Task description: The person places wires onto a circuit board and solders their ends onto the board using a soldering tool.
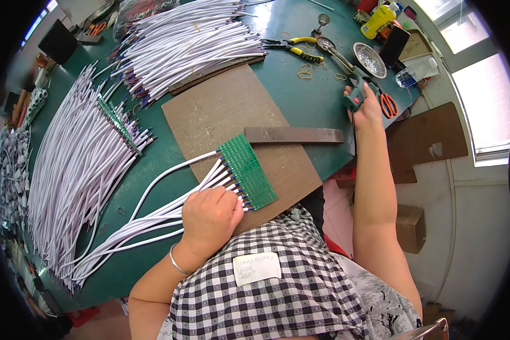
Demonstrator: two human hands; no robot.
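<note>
My left hand (pixel 208 218) is closed over a bunch of white cables (pixel 160 207), close to their ends at a green circuit board panel (pixel 248 171). The cable ends line the panel's left edge, and the panel lies on a brown board (pixel 226 107). Out at the right edge of the table, my right hand (pixel 368 107) grips the green handle of a soldering gun (pixel 355 95). Its metal barrel points away, toward a small metal cup (pixel 323 20). A grey-brown bar (pixel 293 135) rests across the brown board, touching or nearly touching the panel's far corner.
Large piles of white cables (pixel 79 170) lie left and at the back (pixel 181 39); a second green panel (pixel 119 124) sits on the left pile. Yellow-black pliers (pixel 300 51), rubber bands, a metal dish (pixel 370 60), orange-handled scissors (pixel 389 105) and a yellow bottle (pixel 378 21) are farther right.
</note>
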